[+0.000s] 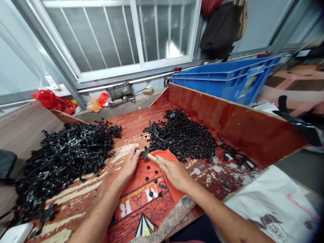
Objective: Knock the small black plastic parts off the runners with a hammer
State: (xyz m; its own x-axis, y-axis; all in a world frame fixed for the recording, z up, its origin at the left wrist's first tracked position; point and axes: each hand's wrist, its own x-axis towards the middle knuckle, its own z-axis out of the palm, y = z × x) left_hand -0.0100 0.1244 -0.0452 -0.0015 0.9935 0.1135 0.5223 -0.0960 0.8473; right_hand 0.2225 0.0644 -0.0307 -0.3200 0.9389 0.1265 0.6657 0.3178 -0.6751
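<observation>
Head view, clock centred on the tool head: bare forearms (101,206) nearest the lens, in from 7 and 4 o'clock. Orange cloth (140,192) at 6: soft, creased, printed lettering plus line pattern, small round black pieces (151,194) scattered on it. Right hand (174,170): fingers wrapped round the pale, slim handle of a small tool (154,158), head dark/greenish, at the cloth's far edge. Left hand (132,160): fingers narrow, bunched just beside that head, small black part at the tips; can't tell if gripped. Glossy black strap-like parts (71,148) heaped, tangled, at 9. Second heap (182,138) at 2, denser, knobbly. Table (130,116): reddish, paint worn to pale streaks. Past its red-brown side board (227,118), ribbed blue plastic crate (207,82), 2 o'clock. White sheet (268,195), limp, printed, at 4.
</observation>
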